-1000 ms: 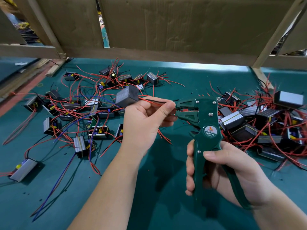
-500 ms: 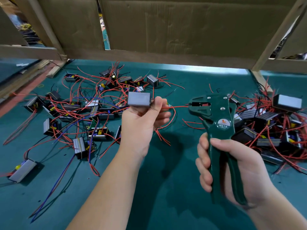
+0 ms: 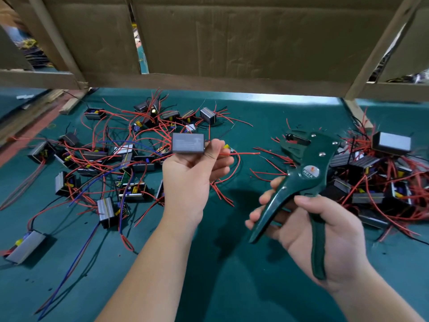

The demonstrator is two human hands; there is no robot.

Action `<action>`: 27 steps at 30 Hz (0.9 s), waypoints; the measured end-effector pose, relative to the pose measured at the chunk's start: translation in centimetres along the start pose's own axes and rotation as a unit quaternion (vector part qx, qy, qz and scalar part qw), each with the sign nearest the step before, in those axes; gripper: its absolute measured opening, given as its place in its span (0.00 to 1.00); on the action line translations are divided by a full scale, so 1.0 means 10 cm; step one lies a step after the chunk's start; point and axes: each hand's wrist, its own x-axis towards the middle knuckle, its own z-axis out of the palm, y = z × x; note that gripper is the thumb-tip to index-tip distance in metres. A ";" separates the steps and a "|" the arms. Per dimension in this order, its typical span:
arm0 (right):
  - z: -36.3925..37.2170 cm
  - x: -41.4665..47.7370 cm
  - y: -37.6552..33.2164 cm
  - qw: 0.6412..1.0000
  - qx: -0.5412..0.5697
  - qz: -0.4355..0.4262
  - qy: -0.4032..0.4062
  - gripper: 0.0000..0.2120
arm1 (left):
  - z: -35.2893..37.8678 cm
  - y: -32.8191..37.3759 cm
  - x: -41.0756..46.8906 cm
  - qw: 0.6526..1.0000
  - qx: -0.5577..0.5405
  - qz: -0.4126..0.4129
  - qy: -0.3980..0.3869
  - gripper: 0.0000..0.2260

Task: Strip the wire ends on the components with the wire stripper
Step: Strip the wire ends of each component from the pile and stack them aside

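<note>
- the person is standing between strips, as i read it: the left hand is holding one component up above the green table, and its red wire is sticking out to the right, toward the tool.
- the wire's tip is hanging clear of the wire stripper, well short of its mouth, so nothing is being cut at this instant.
- the left fingers are pinching the little grey box at its right end, palm turned toward the person, wrist raised.
- the right hand is wrapping round both green handles, thumb lying over the near one; the handles are standing spread and the head is tilting up and to the left.
- the next move is probably asking for the wire end to be fed squarely into the jaws, then a firm squeeze.
- more components are lying scattered on the left and heaped in a pile on the right.
</note>
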 end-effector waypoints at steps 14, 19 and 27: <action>-0.04 0.02 -0.02 0.997 -0.034 -0.068 0.010 0.34 | 0.07 -0.03 -0.08 0.998 0.049 0.039 -0.025 0.08; -0.07 0.02 -0.09 0.995 -0.047 -0.084 0.024 0.29 | -0.10 0.10 0.07 0.996 -0.031 0.077 0.044 0.11; 0.05 -0.03 0.03 0.996 -0.051 -0.028 -0.071 0.38 | 0.06 -0.04 -0.10 0.998 0.046 0.033 -0.012 0.05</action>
